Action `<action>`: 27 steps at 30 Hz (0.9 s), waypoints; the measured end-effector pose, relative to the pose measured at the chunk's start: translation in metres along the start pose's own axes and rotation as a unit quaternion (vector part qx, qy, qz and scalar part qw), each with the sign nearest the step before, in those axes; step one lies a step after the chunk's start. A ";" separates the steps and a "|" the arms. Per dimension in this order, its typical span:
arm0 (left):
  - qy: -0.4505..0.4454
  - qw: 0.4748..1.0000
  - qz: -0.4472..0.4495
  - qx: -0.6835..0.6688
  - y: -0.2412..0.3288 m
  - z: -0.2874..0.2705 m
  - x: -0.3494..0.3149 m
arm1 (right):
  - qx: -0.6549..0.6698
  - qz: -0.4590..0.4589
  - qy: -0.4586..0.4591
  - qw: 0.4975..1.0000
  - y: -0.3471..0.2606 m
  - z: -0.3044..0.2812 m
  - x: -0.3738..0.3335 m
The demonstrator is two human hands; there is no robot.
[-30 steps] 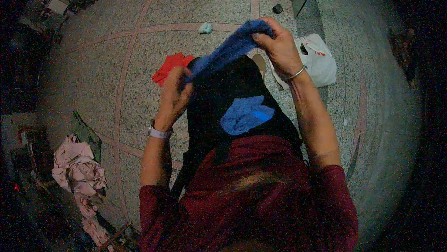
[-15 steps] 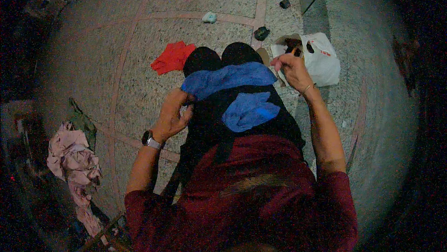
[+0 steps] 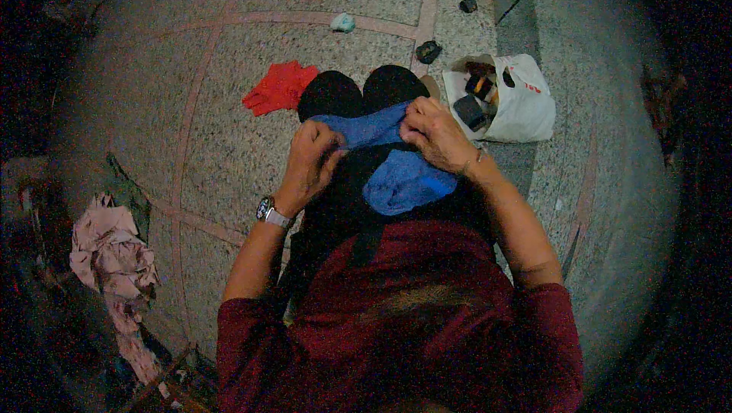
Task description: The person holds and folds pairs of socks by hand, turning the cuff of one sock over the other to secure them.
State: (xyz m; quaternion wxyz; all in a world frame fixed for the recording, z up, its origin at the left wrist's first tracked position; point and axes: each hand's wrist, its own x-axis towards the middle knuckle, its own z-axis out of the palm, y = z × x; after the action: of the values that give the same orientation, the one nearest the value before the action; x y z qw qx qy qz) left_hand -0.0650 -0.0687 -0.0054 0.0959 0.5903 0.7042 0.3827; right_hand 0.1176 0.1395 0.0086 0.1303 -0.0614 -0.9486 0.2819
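A long blue sock (image 3: pixel 371 126) stretches across my black-trousered thighs, just behind the knees. My left hand (image 3: pixel 309 160) is closed on its left end, with the fingers curled and the thumb pressed in. At the right end, my right hand (image 3: pixel 441 136) pinches the cloth between thumb and fingers. A second blue sock (image 3: pixel 404 183), loosely bunched, rests on my lap nearer my body, touched by neither hand.
Red cloth (image 3: pixel 279 88) lies on the floor left of my knees. On the right stands a white plastic bag (image 3: pixel 528 104) with dark rolled items in its mouth. Small dark bundles (image 3: pixel 428 52) and a pale bundle (image 3: pixel 342 22) lie ahead. Crumpled pink cloth (image 3: pixel 114 249) is at left.
My right hand has come left and down from near the bag, and now grips the sock. My left hand has moved up and inward onto the other end, and the cloth has drawn shorter.
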 end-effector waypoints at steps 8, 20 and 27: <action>0.028 0.998 0.036 0.038 0.002 -0.002 -0.009 | 0.092 0.021 0.027 0.995 -0.009 0.003 0.054; 0.068 0.997 0.025 0.034 -0.004 0.011 -0.020 | 0.103 0.068 -0.128 0.984 -0.007 0.029 0.086; 0.097 0.994 0.030 0.036 0.000 0.007 -0.023 | 0.027 -0.017 -0.167 0.985 -0.021 0.033 0.086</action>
State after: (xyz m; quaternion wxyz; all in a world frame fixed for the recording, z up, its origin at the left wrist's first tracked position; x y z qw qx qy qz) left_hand -0.0543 -0.0864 -0.0177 -0.0058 0.5741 0.7054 0.4157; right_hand 0.0246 0.1210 0.0121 -0.0241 0.0061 -0.9500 0.3114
